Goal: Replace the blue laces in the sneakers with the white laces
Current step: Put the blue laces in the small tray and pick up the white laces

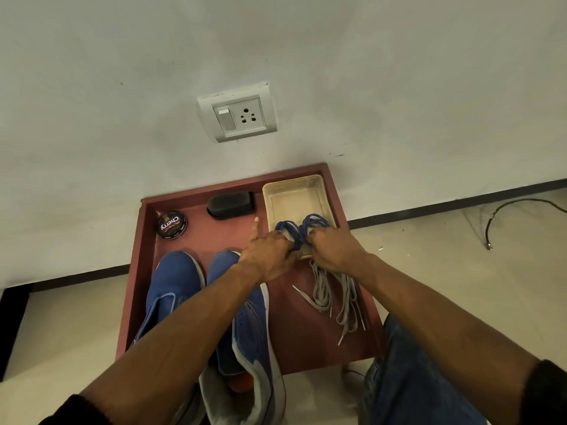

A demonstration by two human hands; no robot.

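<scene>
Left hand (pixel 269 256) and right hand (pixel 333 251) both gripping bundled blue laces (pixel 302 226) over beige tray (pixel 294 194), white laces (pixel 336 294) on red tray (pixel 214 237) beside blue sneakers (pixel 181 289)

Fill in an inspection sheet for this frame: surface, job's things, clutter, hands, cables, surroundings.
Surface: red tray on the floor against the wall.
Job's things: blue laces bunched over the beige tray; white laces loose on the red tray; two blue sneakers, unlaced.
Clutter: polish tin, black block.
Hands: left hand and right hand grip the blue laces.
Cables: black cable on the floor.
Surroundings: wall socket.
</scene>
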